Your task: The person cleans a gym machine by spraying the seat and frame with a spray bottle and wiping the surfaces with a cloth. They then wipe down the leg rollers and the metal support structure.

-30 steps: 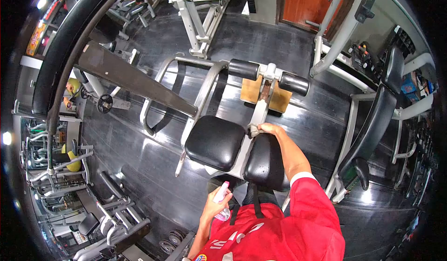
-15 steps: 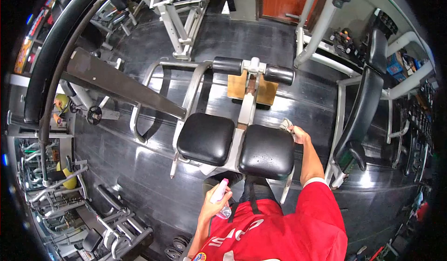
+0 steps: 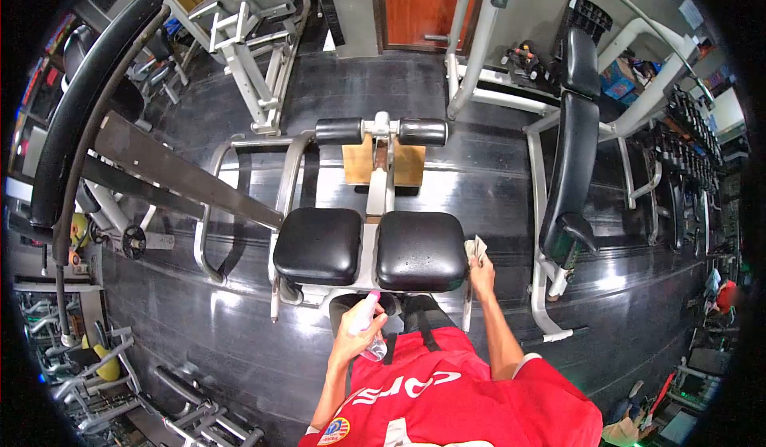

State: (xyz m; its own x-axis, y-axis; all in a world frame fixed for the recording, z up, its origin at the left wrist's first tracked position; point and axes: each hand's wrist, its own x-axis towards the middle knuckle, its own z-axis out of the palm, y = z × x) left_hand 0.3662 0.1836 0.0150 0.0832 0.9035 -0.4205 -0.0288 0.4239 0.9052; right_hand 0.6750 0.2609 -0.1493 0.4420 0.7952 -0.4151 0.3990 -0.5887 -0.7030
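Note:
My left hand (image 3: 355, 335) is wrapped round a spray bottle (image 3: 373, 346) with a pink top and a clear body, held in front of my red shirt. In my right hand (image 3: 481, 275) is a crumpled pale cloth (image 3: 475, 248), just right of the right seat pad. That right black pad (image 3: 420, 249) has small droplets or specks on its surface. Beside it, across a light metal frame, lies the left black pad (image 3: 318, 245). Neither hand visibly touches the pads.
Foam rollers (image 3: 423, 132) cross the machine's far end, above a wooden board (image 3: 359, 165). On the right stands a tall padded bench (image 3: 570, 168). A long metal beam (image 3: 191, 177) runs in from the left. Dumbbell racks (image 3: 694, 144) line the far right.
My right hand with the cloth has moved away from the right pad's edge, out to its right side. The view has shifted, and my left hand still holds the spray bottle.

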